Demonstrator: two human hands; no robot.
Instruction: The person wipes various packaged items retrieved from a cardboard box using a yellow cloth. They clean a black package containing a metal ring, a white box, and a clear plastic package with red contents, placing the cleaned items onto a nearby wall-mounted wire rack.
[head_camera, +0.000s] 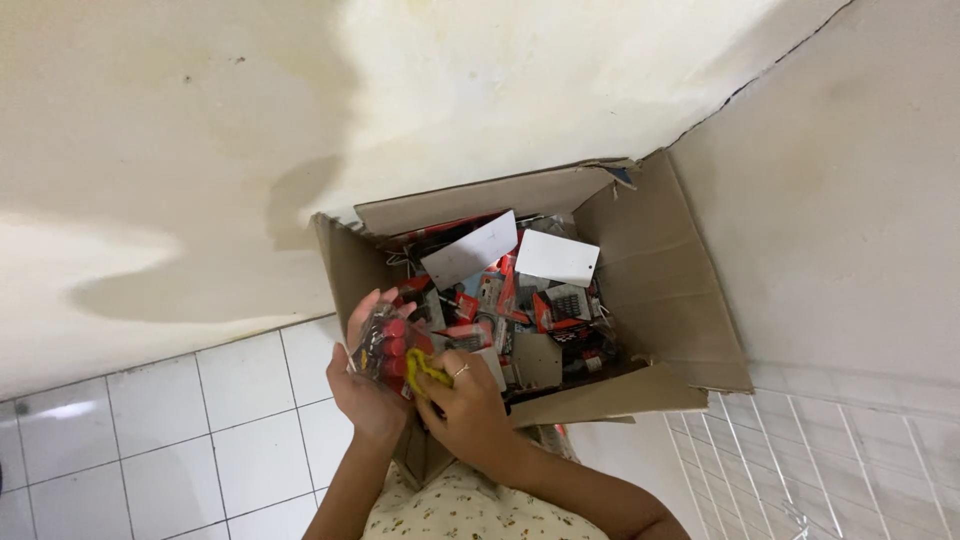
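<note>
Pale, stained wall fills the far and left part of the view, meeting a second wall at a corner on the right, with white floor tiles (230, 420) near left and a white wire grid (830, 470) at the near right. Against the corner stands an open cardboard box (660, 290), its flaps folded outward, crammed with small carded packs (520, 310) in red, black and grey, two of them lying with white backs up near the far side. At the box's near left edge the person's two hands meet. Left hand (365, 385) has its fingers curled around a clear pack of red-capped items (385, 345), held upright just above the box's rim, palm cupping it from the left. Right hand (470, 405), a ring on one finger, presses against the pack from the right, its fingers bent and pinching a small yellow piece (425, 370) that sits against the lower end of the pack. A floral sleeve or garment (460, 510) shows at the near edge beneath the forearms.
</note>
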